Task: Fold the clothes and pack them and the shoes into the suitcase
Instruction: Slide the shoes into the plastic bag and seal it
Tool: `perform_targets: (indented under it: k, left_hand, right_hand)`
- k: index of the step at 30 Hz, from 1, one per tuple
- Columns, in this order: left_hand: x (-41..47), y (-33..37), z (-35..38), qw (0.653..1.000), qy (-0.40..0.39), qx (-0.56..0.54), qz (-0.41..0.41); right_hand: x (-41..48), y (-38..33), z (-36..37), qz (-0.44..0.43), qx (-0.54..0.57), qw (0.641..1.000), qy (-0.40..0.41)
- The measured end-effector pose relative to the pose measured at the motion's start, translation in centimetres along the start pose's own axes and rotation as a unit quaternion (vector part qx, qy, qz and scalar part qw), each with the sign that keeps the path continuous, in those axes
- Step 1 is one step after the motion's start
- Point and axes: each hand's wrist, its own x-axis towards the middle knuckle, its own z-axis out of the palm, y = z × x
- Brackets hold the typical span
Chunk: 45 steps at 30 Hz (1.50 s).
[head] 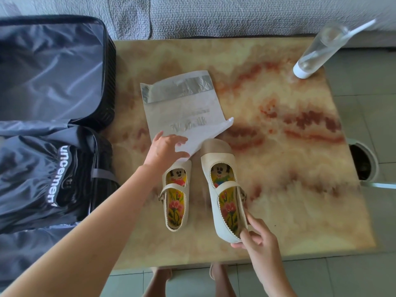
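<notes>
Two cream strap shoes with embroidered flower insoles stand side by side on the marbled table [278,189]. My right hand [255,236] grips the heel of the right shoe [222,168], which is tilted up off the table. The left shoe [174,196] lies flat. My left hand [167,148] pinches the near edge of a white plastic bag [184,108] that lies flat beyond the shoes; its corner covers the left shoe's toe. An open black suitcase [53,103] lies at the left, with dark folded clothing [42,174] bearing white lettering in its near half.
A clear water bottle [317,50] with a white base lies tilted at the table's far right corner. A grey sofa [214,16] runs along the far side. A round bin [364,163] stands on the tiled floor at the right. My bare feet show below the table's near edge.
</notes>
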Motion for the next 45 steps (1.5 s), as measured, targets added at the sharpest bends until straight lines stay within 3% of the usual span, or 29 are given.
perform_targets:
  k: [11,25,31,35,39,45]
  left_hand:
    - [0.4,0.5,0.0,0.996,-0.015,0.089,-0.01]
    - [-0.8,0.6,0.8,0.985,0.02,0.148,0.081]
    - [-1.5,0.3,1.0,0.99,-0.015,0.08,0.114]
    - [-1.8,0.6,0.7,0.988,0.018,0.015,0.154]
    - [-2.2,0.2,0.1,0.992,-0.015,-0.023,0.12]
    - [-1.8,2.0,0.5,0.982,0.011,-0.181,0.055]
  right_hand:
    - [-1.3,-1.9,-1.8,-0.011,-0.014,1.0,-0.008]
    - [0.9,-5.7,-1.1,0.058,-0.047,0.994,-0.079]
    - [1.8,-6.3,-0.9,0.041,-0.04,0.996,-0.072]
    - [3.0,-7.0,-1.0,0.021,-0.052,0.995,-0.082]
    - [4.5,-6.7,-1.4,0.011,-0.097,0.992,-0.079]
    - [6.5,-6.2,-0.7,-0.008,-0.136,0.986,-0.092]
